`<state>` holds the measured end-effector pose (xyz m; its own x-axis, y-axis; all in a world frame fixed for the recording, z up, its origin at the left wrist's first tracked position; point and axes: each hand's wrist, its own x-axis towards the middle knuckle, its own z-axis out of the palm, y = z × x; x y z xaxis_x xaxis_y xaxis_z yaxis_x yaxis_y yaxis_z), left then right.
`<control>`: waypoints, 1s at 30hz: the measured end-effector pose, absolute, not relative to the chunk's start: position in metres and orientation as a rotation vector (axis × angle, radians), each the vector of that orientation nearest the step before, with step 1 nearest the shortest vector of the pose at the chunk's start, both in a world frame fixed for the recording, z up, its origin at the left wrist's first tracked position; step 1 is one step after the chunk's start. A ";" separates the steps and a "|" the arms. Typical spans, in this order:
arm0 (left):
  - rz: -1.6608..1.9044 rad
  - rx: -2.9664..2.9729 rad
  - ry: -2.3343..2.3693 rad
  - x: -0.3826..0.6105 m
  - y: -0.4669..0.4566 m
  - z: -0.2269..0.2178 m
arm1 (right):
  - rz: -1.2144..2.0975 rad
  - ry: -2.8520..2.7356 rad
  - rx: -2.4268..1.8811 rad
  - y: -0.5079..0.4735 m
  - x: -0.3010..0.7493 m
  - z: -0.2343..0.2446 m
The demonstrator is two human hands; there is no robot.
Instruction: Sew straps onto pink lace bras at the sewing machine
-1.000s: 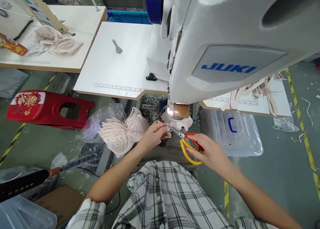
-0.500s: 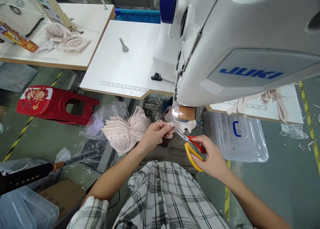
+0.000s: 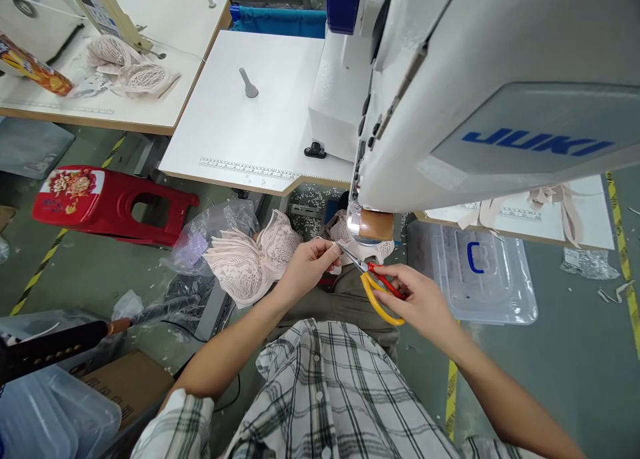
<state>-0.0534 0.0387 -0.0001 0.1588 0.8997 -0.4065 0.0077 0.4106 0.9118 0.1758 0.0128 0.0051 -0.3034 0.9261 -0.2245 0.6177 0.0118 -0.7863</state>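
The left hand [image 3: 315,262] seems to pinch an edge of the lace [image 3: 341,229] below the machine [image 3: 400,179]; the right hand's [image 3: 417,300] fingers grip the scissors [image 3: 365,266]. With the blade tips beside the left fingertips, a slip could nick skin or lace.

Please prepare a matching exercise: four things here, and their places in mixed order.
1. Red plastic stool with flowered seat
2. Scissors with red and yellow handles
3. Clear plastic box with blue handle
4. Small grey spoon-shaped piece

A. On the white tabletop
B. Near the picture's left edge
C. In the right hand
D. At right, lower than the tabletop

Pairs: 1-B; 2-C; 3-D; 4-A
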 end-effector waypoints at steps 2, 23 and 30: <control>0.814 0.946 1.258 -0.053 0.038 -0.001 | 1.172 -1.957 -1.582 0.010 0.178 0.006; 0.236 0.910 0.927 -0.048 0.044 0.033 | 0.448 -2.696 -0.834 0.048 0.170 0.015; 0.868 1.462 1.405 -0.044 0.015 -0.002 | 1.116 -1.525 -1.563 0.057 0.191 0.000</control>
